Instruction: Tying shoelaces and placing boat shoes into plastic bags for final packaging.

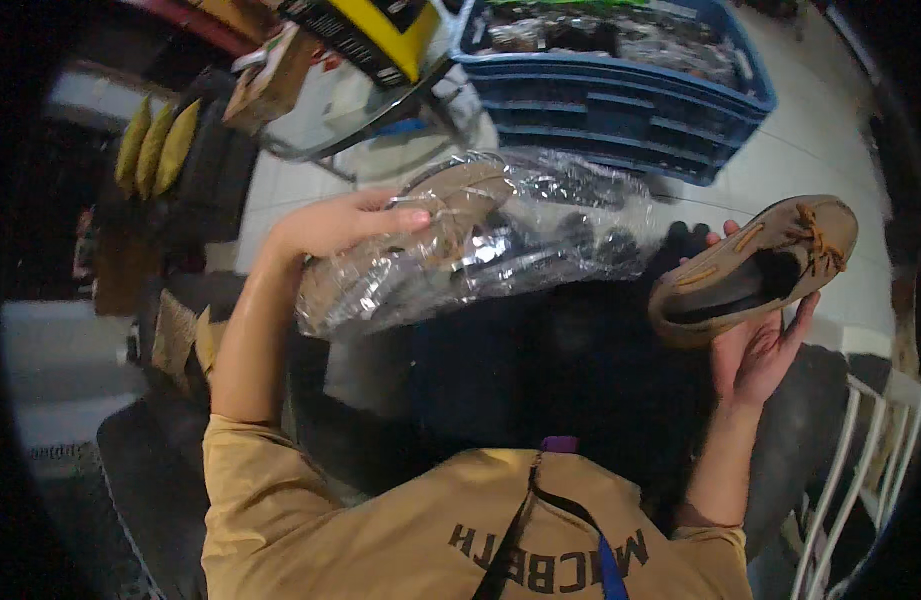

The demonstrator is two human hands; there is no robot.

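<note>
With my left hand (349, 222) I grip a clear bag (521, 255), mid-frame; my right hand (756, 355), partly curled, holds a brown shoe (751, 275) at right. The bag looks slippery; the shoe seems light and bendy, best held underneath.

Bag (551, 225): thin clear plastic, crinkled, highly glossy. Loose shoe (689, 298): matt upper, looks like suede or leather; insole (746, 291) smooth, dull. Lace (819, 243): leathery. Crate (611, 105): moulded hard plastic, ridged, faint sheen. Floor (831, 150): smooth tile, low gloss. Shirt (401, 530): matt cloth.
</note>
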